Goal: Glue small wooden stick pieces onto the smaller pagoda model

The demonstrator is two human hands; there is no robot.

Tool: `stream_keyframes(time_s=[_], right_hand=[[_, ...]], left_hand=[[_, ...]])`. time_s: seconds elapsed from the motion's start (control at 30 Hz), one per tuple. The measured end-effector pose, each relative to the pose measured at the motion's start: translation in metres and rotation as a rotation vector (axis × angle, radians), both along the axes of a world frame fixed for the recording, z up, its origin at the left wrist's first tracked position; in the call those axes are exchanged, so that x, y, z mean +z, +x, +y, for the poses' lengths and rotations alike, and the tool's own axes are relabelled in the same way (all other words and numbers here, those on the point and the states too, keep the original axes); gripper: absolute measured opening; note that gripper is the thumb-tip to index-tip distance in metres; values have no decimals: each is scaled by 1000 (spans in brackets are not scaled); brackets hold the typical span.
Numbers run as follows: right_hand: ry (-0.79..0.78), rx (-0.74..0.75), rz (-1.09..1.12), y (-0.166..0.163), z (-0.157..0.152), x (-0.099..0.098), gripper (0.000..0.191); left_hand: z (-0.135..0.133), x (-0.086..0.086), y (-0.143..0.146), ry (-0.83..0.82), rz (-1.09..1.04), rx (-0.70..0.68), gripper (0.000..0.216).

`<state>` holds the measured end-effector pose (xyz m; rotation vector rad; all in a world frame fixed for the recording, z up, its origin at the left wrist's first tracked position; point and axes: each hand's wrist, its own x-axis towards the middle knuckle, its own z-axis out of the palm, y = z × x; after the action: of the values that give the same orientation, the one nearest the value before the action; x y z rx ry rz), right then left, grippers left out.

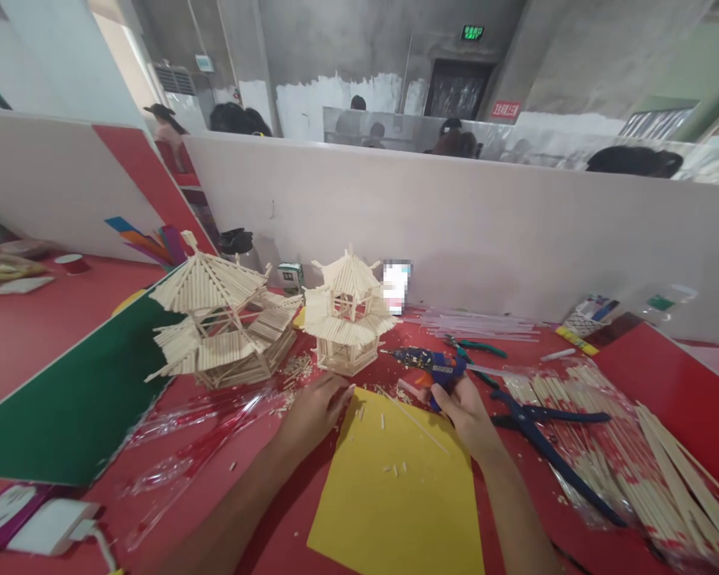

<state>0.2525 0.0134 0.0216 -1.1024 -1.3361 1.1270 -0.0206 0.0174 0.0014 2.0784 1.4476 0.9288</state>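
A hot glue gun [428, 366], blue with an orange trigger, is gripped in my right hand [464, 411]. Its nozzle points left, close to the smaller stick pagoda model [351, 319], which stands upright. Just in front of that model's base is my left hand [315, 409], fingers curled together; what they hold, if anything, is hidden. Below both hands lies a yellow sheet [395, 487] with a few stick offcuts on it. To the left stands a larger stick pavilion model [221, 327] with two roof tiers.
Blue-handled cutters [542, 431] and green-handled pliers [479, 346] lie right of the glue gun. Bundles of wooden sticks [623, 463] fill the right side. Clear glue sticks [473, 323] lie at the back, before a white partition [485, 216]. A green board [77, 391] stands left.
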Motion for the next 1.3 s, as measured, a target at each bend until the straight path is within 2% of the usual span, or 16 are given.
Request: stream_keyframes(time_s=[0.23, 0.4, 0.7, 0.9, 1.13, 1.3], right_hand=[[-56, -30, -100, -20, -3, 3, 32], [-17, -116, -97, -23, 4, -4, 32], [-31, -111, -119, -22, 7, -15, 36], [-26, -99, -136, -23, 5, -12, 36], [-55, -91, -112, -23, 6, -14, 37], [-87, -83, -102, -24, 6, -13, 40]], left_hand=[[6, -9, -6, -3, 227, 40, 32], [10, -10, -8, -3, 300, 56, 35], [16, -17, -10, 87, 312, 82, 33], [16, -17, -11, 142, 301, 86, 30], [12, -10, -9, 171, 276, 69, 28], [8, -3, -6, 128, 256, 110, 28]])
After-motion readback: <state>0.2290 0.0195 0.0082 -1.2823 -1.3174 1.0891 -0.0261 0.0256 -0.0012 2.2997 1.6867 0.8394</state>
